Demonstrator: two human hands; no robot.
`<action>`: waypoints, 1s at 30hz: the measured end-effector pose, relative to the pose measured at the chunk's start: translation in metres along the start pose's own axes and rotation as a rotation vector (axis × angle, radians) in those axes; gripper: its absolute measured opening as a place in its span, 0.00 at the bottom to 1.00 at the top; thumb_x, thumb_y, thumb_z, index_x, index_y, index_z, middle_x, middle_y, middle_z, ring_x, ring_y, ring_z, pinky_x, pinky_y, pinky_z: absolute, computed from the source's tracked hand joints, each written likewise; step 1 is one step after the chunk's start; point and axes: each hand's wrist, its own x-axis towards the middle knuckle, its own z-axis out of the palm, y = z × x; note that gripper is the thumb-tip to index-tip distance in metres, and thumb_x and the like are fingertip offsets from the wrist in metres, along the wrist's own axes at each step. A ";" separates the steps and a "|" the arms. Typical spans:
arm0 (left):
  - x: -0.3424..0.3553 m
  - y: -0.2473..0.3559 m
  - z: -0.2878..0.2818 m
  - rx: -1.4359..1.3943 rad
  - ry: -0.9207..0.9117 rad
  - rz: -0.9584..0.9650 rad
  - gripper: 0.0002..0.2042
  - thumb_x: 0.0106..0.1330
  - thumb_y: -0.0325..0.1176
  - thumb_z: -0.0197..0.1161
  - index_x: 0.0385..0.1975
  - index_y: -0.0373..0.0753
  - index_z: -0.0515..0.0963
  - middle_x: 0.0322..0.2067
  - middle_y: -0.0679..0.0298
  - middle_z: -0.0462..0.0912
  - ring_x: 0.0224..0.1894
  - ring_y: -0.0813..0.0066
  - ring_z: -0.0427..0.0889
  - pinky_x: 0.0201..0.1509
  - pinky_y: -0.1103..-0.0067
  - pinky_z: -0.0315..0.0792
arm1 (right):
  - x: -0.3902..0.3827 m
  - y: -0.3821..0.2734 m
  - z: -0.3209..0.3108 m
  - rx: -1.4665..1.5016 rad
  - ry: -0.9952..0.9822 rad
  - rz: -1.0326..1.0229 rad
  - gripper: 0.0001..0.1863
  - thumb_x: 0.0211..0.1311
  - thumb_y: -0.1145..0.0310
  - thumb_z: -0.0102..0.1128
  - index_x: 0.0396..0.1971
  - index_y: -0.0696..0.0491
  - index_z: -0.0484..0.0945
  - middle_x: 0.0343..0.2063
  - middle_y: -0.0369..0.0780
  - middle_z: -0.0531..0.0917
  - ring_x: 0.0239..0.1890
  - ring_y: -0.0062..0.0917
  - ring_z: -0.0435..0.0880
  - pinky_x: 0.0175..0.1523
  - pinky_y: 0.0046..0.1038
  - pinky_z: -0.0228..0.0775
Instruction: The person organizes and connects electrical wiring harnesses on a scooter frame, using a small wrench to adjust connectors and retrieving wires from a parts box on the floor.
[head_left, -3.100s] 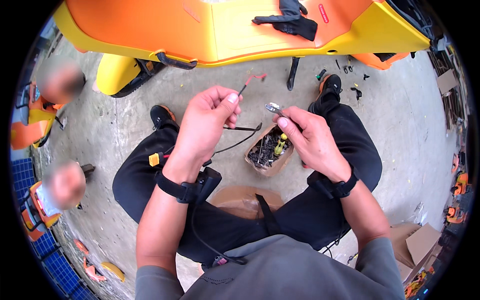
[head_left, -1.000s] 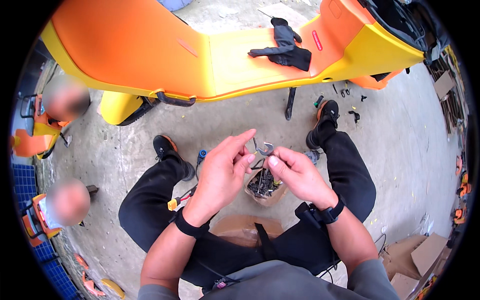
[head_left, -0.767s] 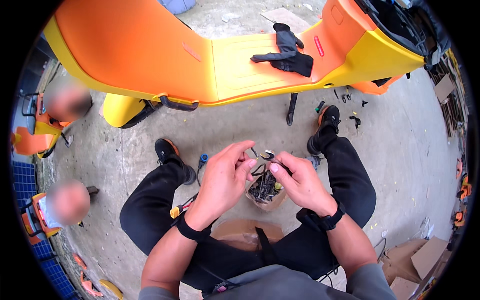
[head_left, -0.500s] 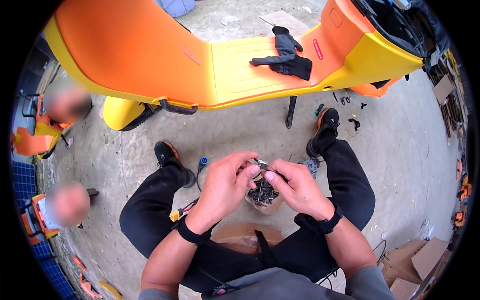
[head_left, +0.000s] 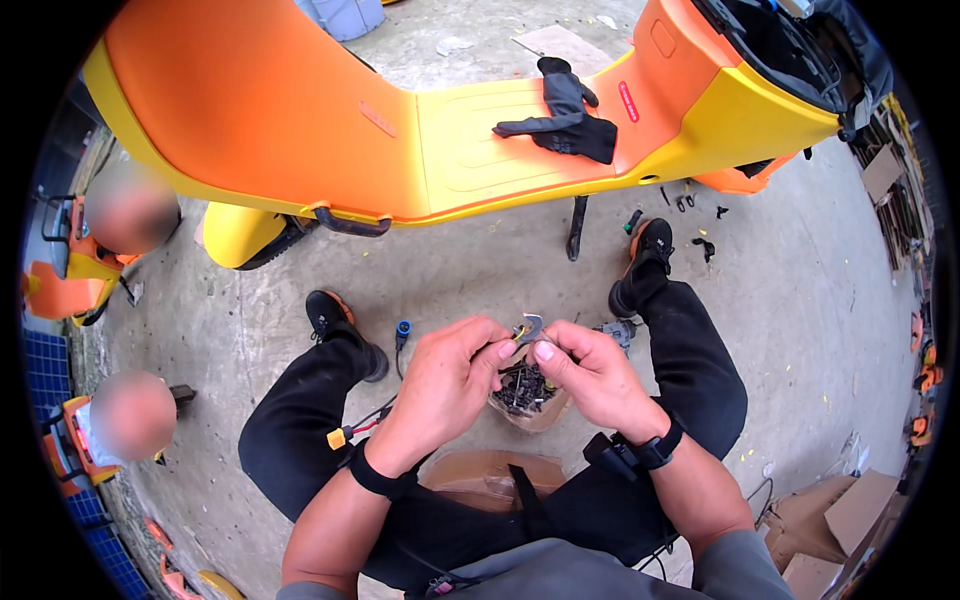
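My left hand (head_left: 445,385) pinches a thin wire (head_left: 517,336) with a yellow strand at its tip. My right hand (head_left: 595,390) grips a silver tool (head_left: 533,325) with a curved, open jaw, right against that wire; the fingertips of both hands nearly meet. Below them sits a cardboard box (head_left: 535,410) of small black parts, partly hidden by my fingers. A cable with a blue connector (head_left: 403,330) lies left of the box. A yellow connector (head_left: 338,437) on red and black leads hangs by my left wrist.
An orange-and-yellow scooter (head_left: 250,110) stands in front, black gloves (head_left: 565,120) on its footboard. A grey object (head_left: 617,335) is by my right shoe. Small parts (head_left: 703,248) lie on the floor, flattened cardboard (head_left: 850,510) at lower right. More scooters (head_left: 75,285) line the left.
My hands have come together from farther apart, bringing wire and tool into contact. The tool's jaw has turned. The view has shifted, so the scooter sits lower in the picture than three seconds ago.
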 end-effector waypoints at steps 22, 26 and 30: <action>0.003 -0.015 0.012 0.462 0.156 0.274 0.03 0.62 0.23 0.57 0.27 0.32 0.73 0.23 0.51 0.73 0.25 0.50 0.74 0.28 0.67 0.67 | 0.007 0.016 0.010 -0.767 0.307 -0.354 0.10 0.65 0.67 0.54 0.26 0.56 0.71 0.21 0.47 0.74 0.24 0.46 0.75 0.27 0.40 0.66; -0.016 -0.026 -0.003 0.507 0.063 0.112 0.05 0.61 0.24 0.59 0.25 0.31 0.72 0.21 0.50 0.72 0.23 0.50 0.72 0.27 0.67 0.66 | 0.023 -0.018 -0.047 -0.236 0.639 -0.140 0.11 0.68 0.65 0.52 0.25 0.53 0.72 0.17 0.35 0.71 0.18 0.23 0.70 0.22 0.29 0.61; -0.020 -0.034 -0.001 0.295 0.022 -0.031 0.08 0.65 0.29 0.59 0.26 0.32 0.74 0.17 0.62 0.69 0.19 0.73 0.66 0.25 0.78 0.62 | 0.018 -0.029 -0.085 -0.350 0.743 -0.217 0.15 0.72 0.61 0.48 0.27 0.53 0.72 0.19 0.28 0.68 0.20 0.11 0.63 0.24 0.19 0.57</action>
